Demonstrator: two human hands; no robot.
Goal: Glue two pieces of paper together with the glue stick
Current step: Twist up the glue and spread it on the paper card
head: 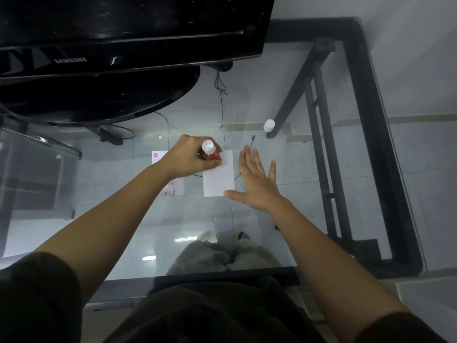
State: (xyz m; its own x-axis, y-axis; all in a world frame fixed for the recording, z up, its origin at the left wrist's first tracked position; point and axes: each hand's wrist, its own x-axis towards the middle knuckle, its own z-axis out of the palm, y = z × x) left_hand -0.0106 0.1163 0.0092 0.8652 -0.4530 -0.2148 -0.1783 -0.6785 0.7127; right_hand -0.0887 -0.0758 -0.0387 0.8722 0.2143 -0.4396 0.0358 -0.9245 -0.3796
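On the glass table lie two pieces of paper side by side. The plain white one point(219, 178) is in the middle; the other point(173, 188), with pink and black print, lies to its left, partly hidden under my left forearm. My left hand point(189, 158) is shut on the red glue stick point(211, 151), whose white end points up, over the white paper's top left corner. My right hand point(257, 180) lies open and flat just right of the white paper, thumb touching its lower right corner. The white cap point(269, 125) stands further back on the right.
A black Samsung monitor point(123, 40) with a round base point(103, 95) fills the back left. Thin cables point(221, 100) show through the glass. The table's black frame point(378, 134) runs along the right side and its front edge point(222, 276) is near my lap.
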